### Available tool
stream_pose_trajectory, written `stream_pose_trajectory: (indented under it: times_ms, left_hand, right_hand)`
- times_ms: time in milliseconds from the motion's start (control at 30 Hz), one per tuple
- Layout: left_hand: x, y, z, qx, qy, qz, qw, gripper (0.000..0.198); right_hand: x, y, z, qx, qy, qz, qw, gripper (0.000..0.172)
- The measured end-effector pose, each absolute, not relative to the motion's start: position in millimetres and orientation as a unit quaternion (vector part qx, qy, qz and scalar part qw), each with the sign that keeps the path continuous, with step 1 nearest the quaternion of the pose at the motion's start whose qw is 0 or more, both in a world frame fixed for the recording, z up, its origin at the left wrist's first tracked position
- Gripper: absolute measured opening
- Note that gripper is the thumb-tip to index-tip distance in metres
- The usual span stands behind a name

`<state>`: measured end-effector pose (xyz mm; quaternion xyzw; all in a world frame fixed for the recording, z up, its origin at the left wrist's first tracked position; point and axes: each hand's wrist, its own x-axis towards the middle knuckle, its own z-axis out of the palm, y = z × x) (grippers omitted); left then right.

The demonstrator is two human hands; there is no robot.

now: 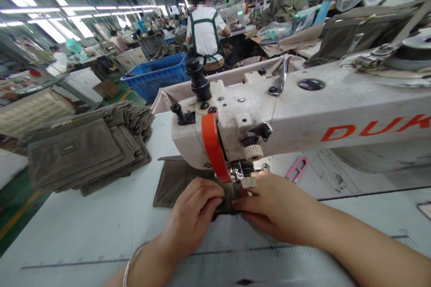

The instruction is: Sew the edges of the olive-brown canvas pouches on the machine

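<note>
The person's left hand [191, 215] is gripping the near edge of a dark olive-brown canvas panel [175, 184], with its fingers together and clamped on the cloth. The right hand [272, 206] is coming in from the other side, its fingers also together and pinching the same panel just beside the left fingertips. The panel is lying flat on a pale grey-green sewing table [101, 228], with its far part running under the head of a cream-white industrial sewing machine [269, 116], which is carrying orange lettering and an orange-red guard [212, 148]. The hands are working right in front of the metal presser foot [242, 174]. Keeping the fingertips this close to the foot likely gives firm control, provided they stay clear of the needle and the cloth stays flat.

A thin silver bangle [131, 264] is circling the left wrist. A squared stack of olive canvas panels [84, 152] is sitting at the left of the frame, and pink thread snips [298, 169] are lying at the right. In the upper middle of the frame, a co-worker in a white shirt and green apron [205, 27] is sitting beyond a blue plastic crate [155, 76].
</note>
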<state>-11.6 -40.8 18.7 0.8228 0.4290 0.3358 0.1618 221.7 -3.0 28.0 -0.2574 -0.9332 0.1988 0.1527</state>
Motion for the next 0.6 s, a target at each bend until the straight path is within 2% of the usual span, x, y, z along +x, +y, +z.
stream_pose_trajectory:
  times_ms: [367, 600]
  left_hand:
    - [-8.5, -43.1, 8.3, 0.901, 0.348, 0.249, 0.068, 0.022]
    - [-8.1, -41.7, 11.9, 0.909, 0.339, 0.238, 0.057, 0.019]
  right_hand:
    - [217.4, -5.2, 22.0, -0.253, -0.944, 0.172, 0.122, 0.017]
    - [214.3, -10.9, 20.2, -0.266, -0.945, 0.149, 0.12, 0.012]
